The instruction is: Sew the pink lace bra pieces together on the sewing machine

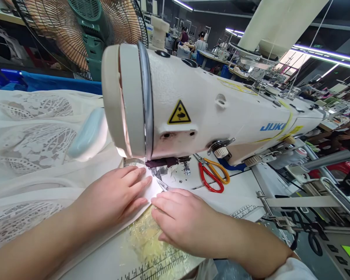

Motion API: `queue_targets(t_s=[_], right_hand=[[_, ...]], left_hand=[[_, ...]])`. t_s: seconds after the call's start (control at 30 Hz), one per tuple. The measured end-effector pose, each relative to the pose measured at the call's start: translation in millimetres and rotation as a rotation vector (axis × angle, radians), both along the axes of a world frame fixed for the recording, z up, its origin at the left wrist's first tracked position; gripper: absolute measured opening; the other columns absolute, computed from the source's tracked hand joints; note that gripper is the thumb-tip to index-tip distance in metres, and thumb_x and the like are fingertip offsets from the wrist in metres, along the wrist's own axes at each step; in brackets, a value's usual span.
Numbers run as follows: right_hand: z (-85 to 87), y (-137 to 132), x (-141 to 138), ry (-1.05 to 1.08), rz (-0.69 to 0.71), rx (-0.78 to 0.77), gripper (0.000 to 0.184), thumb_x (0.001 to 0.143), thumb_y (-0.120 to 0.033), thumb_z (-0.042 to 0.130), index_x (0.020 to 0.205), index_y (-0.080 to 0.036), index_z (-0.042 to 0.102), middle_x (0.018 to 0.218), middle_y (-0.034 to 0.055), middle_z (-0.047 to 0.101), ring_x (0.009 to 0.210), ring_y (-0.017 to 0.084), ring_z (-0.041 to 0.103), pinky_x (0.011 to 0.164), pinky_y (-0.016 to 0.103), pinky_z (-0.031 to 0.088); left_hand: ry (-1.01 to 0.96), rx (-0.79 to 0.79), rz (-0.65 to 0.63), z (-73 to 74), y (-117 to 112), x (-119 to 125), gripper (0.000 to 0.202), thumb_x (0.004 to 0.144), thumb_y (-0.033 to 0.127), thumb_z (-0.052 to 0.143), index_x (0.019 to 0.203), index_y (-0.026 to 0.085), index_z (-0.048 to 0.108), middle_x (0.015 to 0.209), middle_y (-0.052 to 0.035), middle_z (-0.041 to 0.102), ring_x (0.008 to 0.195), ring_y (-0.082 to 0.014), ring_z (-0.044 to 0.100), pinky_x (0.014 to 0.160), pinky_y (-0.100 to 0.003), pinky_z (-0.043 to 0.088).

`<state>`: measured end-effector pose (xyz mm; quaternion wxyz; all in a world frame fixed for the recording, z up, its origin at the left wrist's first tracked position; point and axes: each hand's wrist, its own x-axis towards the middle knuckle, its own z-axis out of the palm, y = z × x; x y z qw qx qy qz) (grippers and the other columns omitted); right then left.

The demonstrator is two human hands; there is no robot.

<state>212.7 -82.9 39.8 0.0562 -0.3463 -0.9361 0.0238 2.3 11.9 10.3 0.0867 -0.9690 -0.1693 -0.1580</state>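
My left hand point(115, 196) lies flat, fingers stretched out, pressing white fabric point(46, 182) onto the sewing table just left of the presser foot point(161, 171). My right hand point(182, 219) rests beside it, fingers extended and lying on the fabric's edge in front of the needle area. Both hands sit under the head of a white sewing machine point(210, 112). The fabric spreads away to the left and carries lace-patterned panels point(35, 144).
Scissors with red and orange handles point(212, 173) lie on the machine bed right of the needle. A printed ruler point(160, 264) runs along the table's near edge. A green fan point(84, 31) stands behind the machine. Metal fittings and a control panel point(338, 241) crowd the right. People work at distant tables.
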Motion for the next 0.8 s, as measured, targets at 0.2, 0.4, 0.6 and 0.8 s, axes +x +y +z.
queue_targets(t_s=[0.2, 0.4, 0.6, 0.8], right_hand=[[-3.7, -0.1, 0.6, 0.008, 0.0, 0.011, 0.024, 0.088, -0.032, 0.059, 0.096, -0.01, 0.059, 0.11, 0.0123, 0.059, 0.102, 0.023, 0.053, 0.086, 0.035, 0.045], [-5.4, -0.5, 2.1, -0.008, -0.007, -0.005, 0.028, 0.089, -0.035, 0.058, 0.101, -0.009, 0.059, 0.117, 0.0125, 0.058, 0.113, 0.024, 0.05, 0.095, 0.035, 0.043], [-3.5, -2.9, 2.2, -0.035, 0.02, 0.006, 0.031, 0.088, -0.037, 0.06, 0.102, -0.009, 0.059, 0.116, 0.0133, 0.057, 0.112, 0.025, 0.049, 0.094, 0.035, 0.043], [-2.4, -3.1, 1.6, -0.043, 0.038, -0.004, 0.03, 0.089, -0.037, 0.059, 0.099, -0.01, 0.058, 0.113, 0.0131, 0.058, 0.104, 0.023, 0.052, 0.087, 0.034, 0.047]], left_hand=[[0.028, -0.014, 0.007, -2.3, 0.5, -1.5, 0.035, 0.091, 0.037, 0.046, 0.113, 0.014, 0.061, 0.106, -0.0144, 0.065, 0.089, -0.0281, 0.06, 0.07, -0.041, 0.053], [0.028, -0.026, 0.021, -1.9, 1.4, 0.9, 0.037, 0.092, 0.037, 0.042, 0.111, 0.013, 0.063, 0.104, -0.0154, 0.066, 0.089, -0.0288, 0.061, 0.071, -0.042, 0.054], [0.02, -0.085, 0.06, -3.6, -4.1, -3.4, 0.04, 0.092, 0.042, 0.043, 0.113, 0.015, 0.064, 0.117, -0.0149, 0.064, 0.101, -0.0312, 0.059, 0.081, -0.045, 0.051], [0.074, -0.134, 0.095, -2.4, -5.1, -5.5, 0.047, 0.092, 0.049, 0.041, 0.119, 0.017, 0.062, 0.125, -0.0126, 0.062, 0.107, -0.0313, 0.057, 0.087, -0.046, 0.05]])
